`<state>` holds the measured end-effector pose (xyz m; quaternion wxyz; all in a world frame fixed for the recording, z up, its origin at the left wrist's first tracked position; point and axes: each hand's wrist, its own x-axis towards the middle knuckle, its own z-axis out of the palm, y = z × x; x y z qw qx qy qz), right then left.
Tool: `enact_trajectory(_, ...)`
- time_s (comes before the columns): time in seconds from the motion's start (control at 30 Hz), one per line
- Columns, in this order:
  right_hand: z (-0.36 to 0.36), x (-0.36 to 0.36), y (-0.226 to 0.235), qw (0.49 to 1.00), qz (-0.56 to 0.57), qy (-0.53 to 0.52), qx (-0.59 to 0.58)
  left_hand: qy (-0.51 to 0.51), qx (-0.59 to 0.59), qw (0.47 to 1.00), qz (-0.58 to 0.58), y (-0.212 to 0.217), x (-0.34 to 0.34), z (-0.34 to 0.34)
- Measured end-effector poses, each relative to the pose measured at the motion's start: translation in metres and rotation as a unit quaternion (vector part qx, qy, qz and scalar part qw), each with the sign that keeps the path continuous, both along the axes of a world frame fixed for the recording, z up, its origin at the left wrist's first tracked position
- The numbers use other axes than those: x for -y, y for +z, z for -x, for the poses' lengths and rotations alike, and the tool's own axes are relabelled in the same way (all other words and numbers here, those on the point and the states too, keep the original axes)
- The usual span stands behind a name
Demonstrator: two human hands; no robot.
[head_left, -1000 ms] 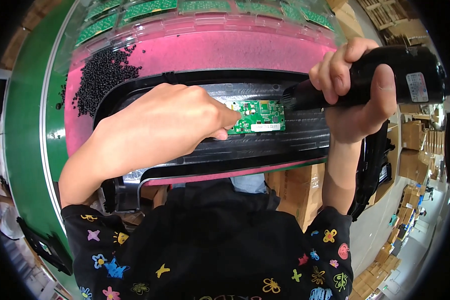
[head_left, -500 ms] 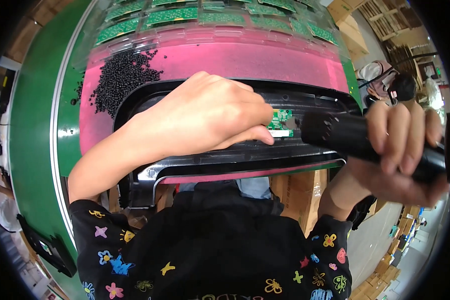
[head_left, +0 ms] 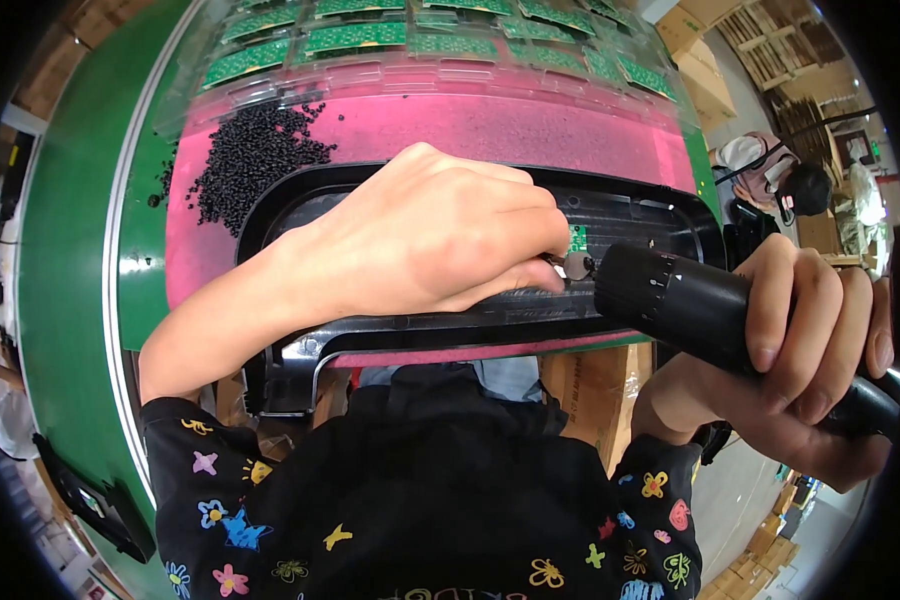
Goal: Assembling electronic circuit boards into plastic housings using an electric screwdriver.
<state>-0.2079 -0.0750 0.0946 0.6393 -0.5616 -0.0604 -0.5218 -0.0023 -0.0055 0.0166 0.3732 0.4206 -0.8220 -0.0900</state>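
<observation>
Black plastic housing (head_left: 660, 215) lies flat on a pink mat (head_left: 490, 125) at the near edge of the green work surface (head_left: 70, 260), with a small green circuit board (head_left: 577, 238) seated inside it, mostly hidden by the left hand. That left hand (head_left: 440, 235) rests palm down on the housing, fingers curled together and pinched close at the driver's tip, though whether they hold anything cannot be told. The right hand (head_left: 810, 350) is wrapped tightly around a black electric screwdriver (head_left: 690, 305), whose metal bit points at the board. A heap of black pellets (head_left: 250, 155) sits on the mat's left end. Beyond the mat, clear trays of green boards (head_left: 370, 35) lie in rows.
</observation>
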Motion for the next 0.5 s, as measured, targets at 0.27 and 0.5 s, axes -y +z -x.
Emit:
enact_trajectory(0.27, -0.019, 0.031, -0.033, 0.984, 0.069, 0.149, -0.063, 0.129, 0.092, 0.979, -0.132, -0.01, -0.005, -0.011)
enact_trajectory(0.5, -0.039, 0.032, -0.065, 0.994, -0.017, 0.066, -0.087, 0.186, 0.039, 0.981, -0.049, -0.014, 0.0, -0.009)
